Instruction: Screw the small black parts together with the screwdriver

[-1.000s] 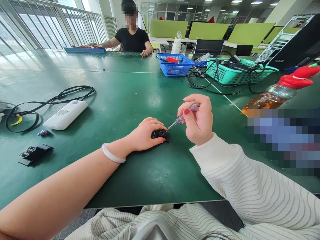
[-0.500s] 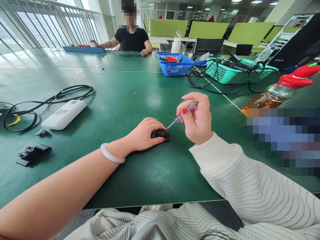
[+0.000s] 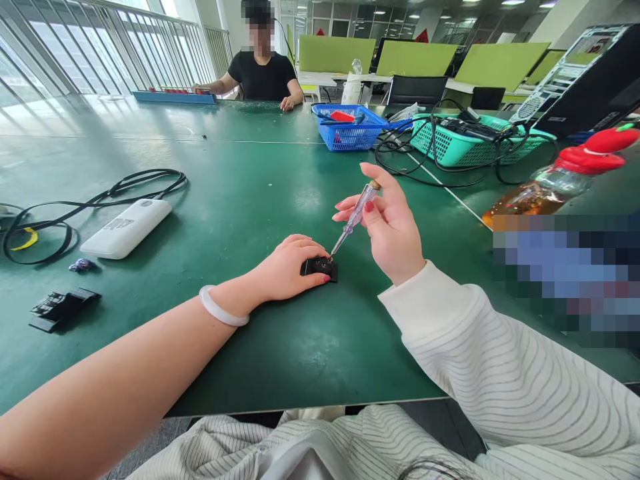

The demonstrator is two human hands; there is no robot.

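My left hand (image 3: 287,270) lies on the green table with thumb and fingers around a small black plastic part (image 3: 323,267), pressing it to the tabletop. The part's far side is hidden by my fingers. Between the thumb and fingers of my right hand (image 3: 393,223) is a screwdriver (image 3: 360,212) with a clear purplish handle. It leans with its tip down at the upper right corner of the black part, and one finger rests by the handle's end. Whether the tip sits in a screw is too small to tell. At the left lies a similar black part (image 3: 63,308).
A white power bank (image 3: 127,229) with a black cable (image 3: 125,181) and a small dark bundle (image 3: 83,265) lie at left. Further back are a blue basket (image 3: 350,138) and a green basket (image 3: 450,152). A bottle (image 3: 545,190) leans at right. A person (image 3: 263,77) sits opposite.
My right hand has raised its index finger to the handle's end, and the screwdriver now stands steeper. The left hand keeps its hold on the black part. The person opposite has shifted a blue tray slightly.
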